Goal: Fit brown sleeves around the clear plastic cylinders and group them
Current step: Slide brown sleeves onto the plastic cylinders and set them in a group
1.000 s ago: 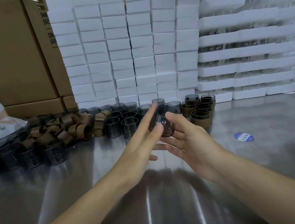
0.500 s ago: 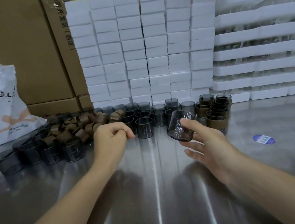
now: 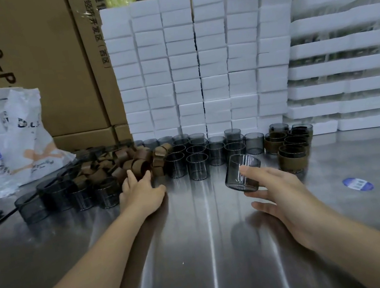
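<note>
**Supervisor:** Report grip status.

**Operator:** My right hand point(image 3: 284, 194) held one bare cylinder point(image 3: 242, 173) between thumb and fingers, tilted, off the table point(image 3: 211, 250). My left hand point(image 3: 139, 192) lay against the sleeve pile point(image 3: 118, 163). I could not tell whether its fingers had closed on a sleeve.

**Supervisor:** Report progress.

**Operator:** Early, by my estimate. A small sleeved group point(image 3: 291, 151) stood just beyond the held cylinder. Many unsleeved cylinders point(image 3: 195, 157) stood between pile and group, with more at the pile's left.
</note>
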Action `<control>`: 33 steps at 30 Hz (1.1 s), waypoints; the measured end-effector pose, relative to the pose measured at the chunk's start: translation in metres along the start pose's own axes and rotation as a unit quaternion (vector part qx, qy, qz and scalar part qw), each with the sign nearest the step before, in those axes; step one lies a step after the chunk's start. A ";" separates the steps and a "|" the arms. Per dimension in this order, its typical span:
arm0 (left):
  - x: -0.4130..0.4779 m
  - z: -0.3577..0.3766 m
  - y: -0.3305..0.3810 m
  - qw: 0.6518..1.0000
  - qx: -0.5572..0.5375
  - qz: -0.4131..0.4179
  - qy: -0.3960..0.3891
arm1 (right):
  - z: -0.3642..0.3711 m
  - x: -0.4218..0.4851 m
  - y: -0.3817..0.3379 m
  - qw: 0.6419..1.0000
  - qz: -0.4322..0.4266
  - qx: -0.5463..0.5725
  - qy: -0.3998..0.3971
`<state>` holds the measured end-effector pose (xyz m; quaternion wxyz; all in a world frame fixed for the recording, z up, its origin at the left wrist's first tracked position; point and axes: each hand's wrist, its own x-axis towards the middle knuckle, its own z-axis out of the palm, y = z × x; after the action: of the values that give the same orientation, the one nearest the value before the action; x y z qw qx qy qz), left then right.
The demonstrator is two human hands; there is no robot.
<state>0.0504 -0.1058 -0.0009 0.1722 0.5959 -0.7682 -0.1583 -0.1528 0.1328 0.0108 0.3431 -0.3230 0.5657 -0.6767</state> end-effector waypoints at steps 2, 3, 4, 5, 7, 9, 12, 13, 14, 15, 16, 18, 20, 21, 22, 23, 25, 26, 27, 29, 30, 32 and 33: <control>-0.001 0.000 0.002 1.000 0.016 -0.007 0.007 | 0.000 0.000 0.000 1.000 -0.003 -0.002 0.001; -0.002 0.000 0.003 1.000 0.009 -0.009 0.017 | -0.001 0.001 0.001 1.000 -0.003 -0.001 0.002; -0.004 -0.001 0.003 0.999 -0.007 -0.007 0.030 | -0.001 0.001 0.001 1.000 -0.003 0.000 0.003; -0.005 -0.002 0.003 0.998 -0.031 -0.002 0.047 | -0.002 0.001 0.001 1.000 -0.004 0.001 0.004; -0.007 -0.002 0.001 0.994 -0.074 0.018 0.078 | -0.002 0.001 0.001 1.000 -0.004 0.002 0.004; -0.009 -0.001 -0.001 0.990 -0.094 0.031 0.102 | -0.002 0.002 0.001 1.000 -0.001 0.003 0.001; -0.012 -0.001 0.000 0.980 -0.120 0.046 0.150 | -0.002 0.003 0.002 1.000 0.000 0.001 -0.003; -0.014 -0.002 0.001 0.977 -0.124 0.054 0.162 | -0.002 0.003 0.002 1.000 0.000 0.000 -0.002; -0.017 -0.002 0.002 0.976 -0.123 0.065 0.169 | -0.002 0.003 0.003 1.000 0.000 0.000 -0.002; -0.020 -0.003 0.003 0.975 -0.119 0.077 0.170 | -0.002 0.004 0.003 1.000 0.000 0.001 -0.002; -0.024 -0.004 0.004 0.976 -0.114 0.086 0.164 | -0.002 0.004 0.002 1.000 0.000 0.003 -0.003; -0.030 -0.005 0.007 0.980 -0.106 0.094 0.137 | -0.002 0.004 0.002 1.000 -0.001 0.008 -0.004; -0.035 -0.008 0.011 0.984 -0.117 0.097 0.092 | -0.003 0.005 0.002 1.000 -0.002 0.014 -0.003; -0.037 -0.009 0.014 0.985 -0.126 0.099 0.070 | -0.003 0.005 0.002 1.000 -0.002 0.021 -0.002; -0.040 -0.009 0.017 0.985 -0.127 0.104 0.053 | -0.004 0.006 0.003 1.000 -0.001 0.029 0.000; -0.043 -0.010 0.021 0.986 -0.116 0.110 0.041 | -0.005 0.008 0.003 0.999 0.001 0.038 0.001; -0.050 -0.011 0.028 0.989 -0.072 0.128 0.024 | -0.006 0.011 0.004 0.999 0.006 0.048 0.007; -0.054 -0.010 0.032 0.989 -0.052 0.137 0.016 | -0.007 0.013 0.005 0.999 0.007 0.049 0.011; -0.058 -0.010 0.035 0.988 -0.047 0.147 0.005 | -0.007 0.014 0.005 0.999 0.006 0.049 0.015; -0.067 -0.007 0.042 0.981 -0.068 0.179 -0.014 | -0.008 0.016 0.006 0.998 0.000 0.048 0.030; -0.070 -0.005 0.046 0.975 -0.083 0.204 -0.021 | -0.009 0.017 0.007 0.998 -0.006 0.048 0.040; -0.078 -0.001 0.054 0.957 -0.114 0.261 -0.058 | -0.010 0.018 0.009 0.997 -0.023 0.046 0.058; -0.081 0.002 0.057 0.947 -0.127 0.281 -0.087 | -0.011 0.018 0.010 0.996 -0.032 0.044 0.064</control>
<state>0.0189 -0.0132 0.0170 0.2168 0.3127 -0.8901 -0.2507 -0.1708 0.1221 0.0001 0.2980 -0.2817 0.5457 -0.7307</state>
